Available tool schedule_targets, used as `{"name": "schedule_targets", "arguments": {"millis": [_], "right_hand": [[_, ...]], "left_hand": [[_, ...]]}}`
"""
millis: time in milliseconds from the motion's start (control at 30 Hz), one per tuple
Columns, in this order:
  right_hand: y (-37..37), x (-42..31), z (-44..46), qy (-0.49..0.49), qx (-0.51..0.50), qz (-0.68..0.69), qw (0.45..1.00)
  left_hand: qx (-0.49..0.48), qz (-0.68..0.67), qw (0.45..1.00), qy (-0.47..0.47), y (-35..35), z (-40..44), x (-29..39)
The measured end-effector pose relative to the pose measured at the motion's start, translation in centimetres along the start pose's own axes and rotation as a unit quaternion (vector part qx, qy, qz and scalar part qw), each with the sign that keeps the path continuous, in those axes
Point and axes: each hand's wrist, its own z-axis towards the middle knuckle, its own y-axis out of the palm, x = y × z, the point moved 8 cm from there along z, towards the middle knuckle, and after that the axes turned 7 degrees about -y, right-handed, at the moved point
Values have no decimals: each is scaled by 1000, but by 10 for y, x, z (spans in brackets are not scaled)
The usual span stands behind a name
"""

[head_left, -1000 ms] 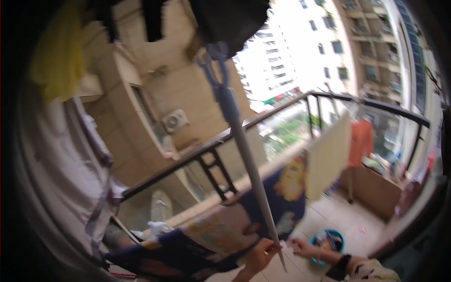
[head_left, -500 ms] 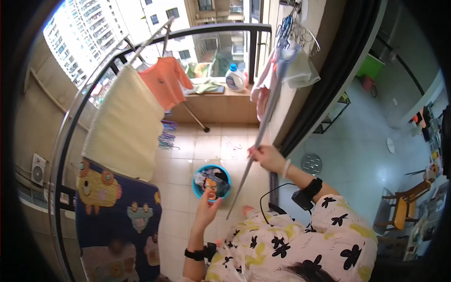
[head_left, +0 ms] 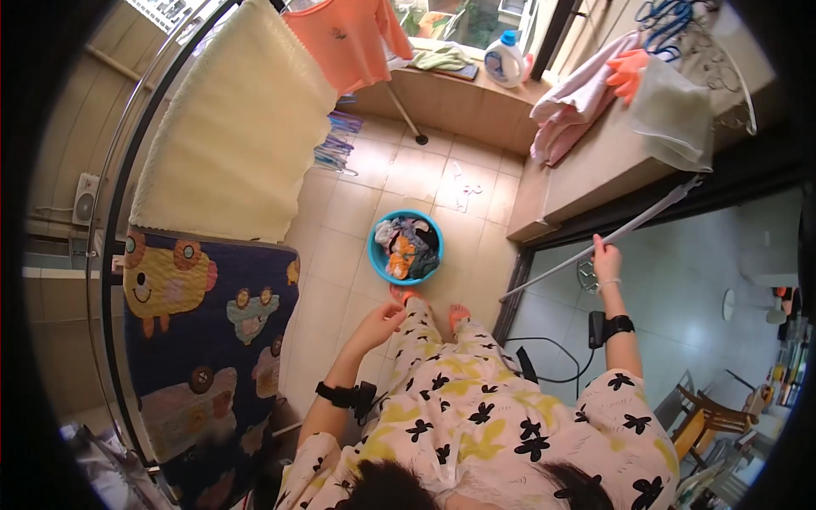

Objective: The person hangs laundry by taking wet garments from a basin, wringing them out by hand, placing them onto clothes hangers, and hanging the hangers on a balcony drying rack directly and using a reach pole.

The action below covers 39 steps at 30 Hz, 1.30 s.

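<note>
Well, in the head view the right hand is wrapped around a thin grey pole, gripping it partway along with the arm stretched forward. The pole slants past that hand, its narrow end below and to the hand's left, near the dark door frame, its other end above and to the hand's right, close under a sheer whitish bag. Also above the right hand lie an orange glove and a pink cloth, while a wooden chair stands well beyond it, below and to the right. The left hand hovers with loosely bent fingers and grasps nothing that shows. Just above it, a turquoise basin filled with crumpled clothes sits on the tiled floor. To the left hand's right, orange slippers show on the person's feet. Left of that hand hang a dark blue quilt with animal patches and, higher up, a cream blanket. Farther above the left hand are a bundle of hangers, an orange shirt and, on a ledge, a detergent bottle with a blue cap.
</note>
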Motion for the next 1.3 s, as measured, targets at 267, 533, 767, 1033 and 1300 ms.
{"name": "schedule_targets", "arguments": {"millis": [267,533,767,1033,1300], "right_hand": [[28,-2,27,94,34,93,991],[124,-15,-68,410,-213,201,864],[376,-7,-76,382,-426,121,811],[711,8,-39,308,-430,148,836],[808,5,-99,437,-486,287,700]], "left_hand": [[-51,-19,996,-68,-54,80,-13],[31,49,986,-159,-125,201,-144],[67,5,960,-272,-136,281,-226],[134,143,967,-162,-119,508,-295],[311,-216,810,-449,-139,638,-362]]}}
